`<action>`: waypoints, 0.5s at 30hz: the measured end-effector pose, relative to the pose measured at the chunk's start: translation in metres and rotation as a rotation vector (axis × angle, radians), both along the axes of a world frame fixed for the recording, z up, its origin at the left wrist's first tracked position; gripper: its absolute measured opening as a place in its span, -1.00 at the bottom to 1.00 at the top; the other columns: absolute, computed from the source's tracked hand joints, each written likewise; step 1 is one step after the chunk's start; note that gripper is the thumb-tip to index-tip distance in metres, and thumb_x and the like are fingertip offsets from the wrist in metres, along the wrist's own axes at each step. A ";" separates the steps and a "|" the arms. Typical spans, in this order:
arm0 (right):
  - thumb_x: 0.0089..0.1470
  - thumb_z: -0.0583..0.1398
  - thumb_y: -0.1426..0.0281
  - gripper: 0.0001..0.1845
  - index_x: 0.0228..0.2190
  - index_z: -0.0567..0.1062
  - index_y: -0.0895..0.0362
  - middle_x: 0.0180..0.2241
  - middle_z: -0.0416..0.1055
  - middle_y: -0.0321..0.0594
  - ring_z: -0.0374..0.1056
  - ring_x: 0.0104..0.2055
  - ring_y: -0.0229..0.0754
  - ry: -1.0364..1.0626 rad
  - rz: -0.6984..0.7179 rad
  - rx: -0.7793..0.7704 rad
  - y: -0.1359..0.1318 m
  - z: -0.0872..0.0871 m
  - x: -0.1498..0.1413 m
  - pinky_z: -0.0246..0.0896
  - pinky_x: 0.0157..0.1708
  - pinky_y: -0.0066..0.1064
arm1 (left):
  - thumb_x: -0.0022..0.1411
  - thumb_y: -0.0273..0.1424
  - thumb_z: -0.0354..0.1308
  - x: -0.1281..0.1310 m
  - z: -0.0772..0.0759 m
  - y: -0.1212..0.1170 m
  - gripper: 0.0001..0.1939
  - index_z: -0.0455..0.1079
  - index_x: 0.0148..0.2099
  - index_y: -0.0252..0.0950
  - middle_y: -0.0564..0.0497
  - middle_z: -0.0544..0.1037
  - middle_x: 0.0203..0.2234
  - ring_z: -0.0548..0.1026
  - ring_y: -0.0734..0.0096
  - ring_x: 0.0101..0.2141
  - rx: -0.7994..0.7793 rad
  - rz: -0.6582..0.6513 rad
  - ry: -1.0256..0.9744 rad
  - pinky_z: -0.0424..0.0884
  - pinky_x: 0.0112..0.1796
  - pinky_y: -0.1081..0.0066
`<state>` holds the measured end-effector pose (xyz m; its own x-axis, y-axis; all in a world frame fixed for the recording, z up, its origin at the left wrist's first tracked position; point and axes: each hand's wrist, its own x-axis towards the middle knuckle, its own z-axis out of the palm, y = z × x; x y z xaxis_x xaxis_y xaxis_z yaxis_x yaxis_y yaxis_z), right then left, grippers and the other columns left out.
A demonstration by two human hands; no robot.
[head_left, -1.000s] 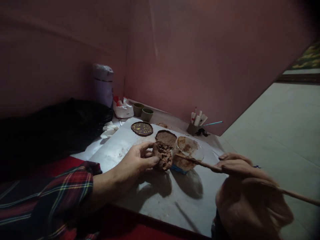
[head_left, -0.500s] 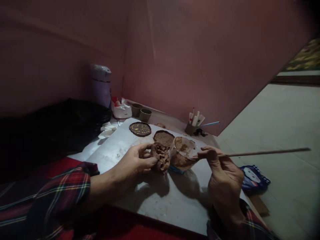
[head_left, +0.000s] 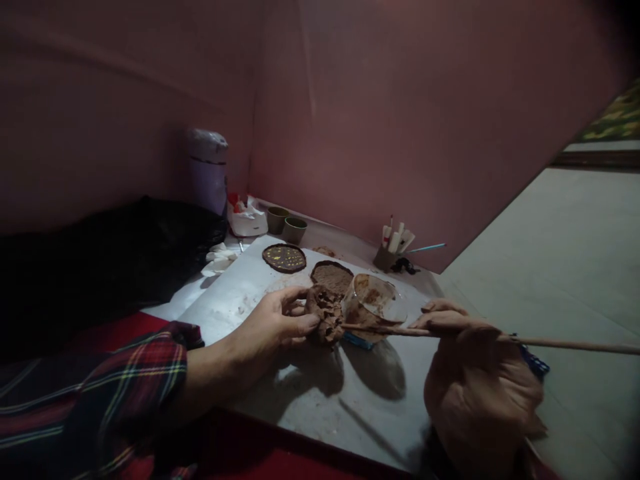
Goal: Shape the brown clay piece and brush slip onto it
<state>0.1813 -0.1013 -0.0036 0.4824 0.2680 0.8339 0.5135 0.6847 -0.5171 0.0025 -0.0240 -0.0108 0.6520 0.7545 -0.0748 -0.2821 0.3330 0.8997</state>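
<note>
My left hand (head_left: 280, 317) grips a rough brown lump (head_left: 327, 317), clay-like and full of hollows, above the white sheet (head_left: 320, 413). My right hand (head_left: 480, 380), somewhat blurred, pinches a thin wooden stick (head_left: 395, 331). The stick's tip reaches the right side of the lump; whether it goes into a hollow I cannot make out. Just behind the stick stands a clear plastic cup (head_left: 375, 300) smeared with brown paste, on something blue (head_left: 359, 341). A round brown-filled dish (head_left: 331, 275) lies behind the lump.
A dark round piece with yellow specks (head_left: 284, 258) lies farther back. Two small green-brown cups (head_left: 295, 231) stand near the wall. At the back right, a holder (head_left: 384, 258) contains several white sticks. A purple bottle (head_left: 207, 173) and black plastic bag (head_left: 145, 253) are at left.
My right hand has moved right and down, and the stick now points left with its tip at the lump. My left hand keeps its hold on the lump.
</note>
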 end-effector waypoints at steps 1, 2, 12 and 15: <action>0.18 0.13 0.36 -0.73 -0.53 0.49 0.12 -0.55 0.39 -0.25 0.37 -0.32 -0.11 -0.022 0.024 -0.038 -0.001 -0.001 -0.002 0.26 -0.20 -0.16 | 0.12 -0.51 0.23 0.000 -0.001 0.000 -0.58 0.35 0.05 -0.35 -0.19 0.52 -0.10 0.53 0.25 -0.20 0.005 -0.006 -0.011 0.46 -0.18 0.30; 0.19 0.13 0.36 -0.74 -0.51 0.49 0.11 -0.54 0.39 -0.24 0.37 -0.30 -0.12 -0.041 0.039 -0.087 -0.003 -0.002 -0.003 0.26 -0.22 -0.19 | 0.11 -0.51 0.23 0.000 -0.002 0.001 -0.58 0.35 0.05 -0.34 -0.18 0.52 -0.11 0.53 0.26 -0.20 0.006 -0.009 -0.020 0.46 -0.18 0.31; 0.24 0.04 0.41 -0.77 -0.32 0.50 0.11 -0.40 0.50 -0.24 0.35 -0.19 -0.12 -0.625 0.099 -0.272 -0.018 -0.004 -0.002 0.21 -0.10 -0.19 | 0.11 -0.49 0.24 0.001 -0.002 0.002 -0.61 0.35 0.02 -0.34 -0.14 0.54 -0.17 0.54 0.34 -0.28 0.076 0.014 0.017 0.47 -0.29 0.42; 0.24 0.03 0.40 -0.77 -0.32 0.49 0.10 -0.40 0.51 -0.23 0.37 -0.22 -0.09 -0.596 0.092 -0.232 -0.019 -0.002 -0.003 0.22 -0.14 -0.14 | 0.12 -0.50 0.23 0.001 -0.002 0.002 -0.62 0.33 0.01 -0.34 -0.13 0.54 -0.20 0.53 0.35 -0.31 0.079 0.022 0.004 0.47 -0.27 0.38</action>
<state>0.1787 -0.1205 -0.0060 -0.0792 0.4913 0.8674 0.7028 0.6446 -0.3009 0.0035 -0.0224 -0.0125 0.6349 0.7724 -0.0173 -0.2846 0.2546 0.9242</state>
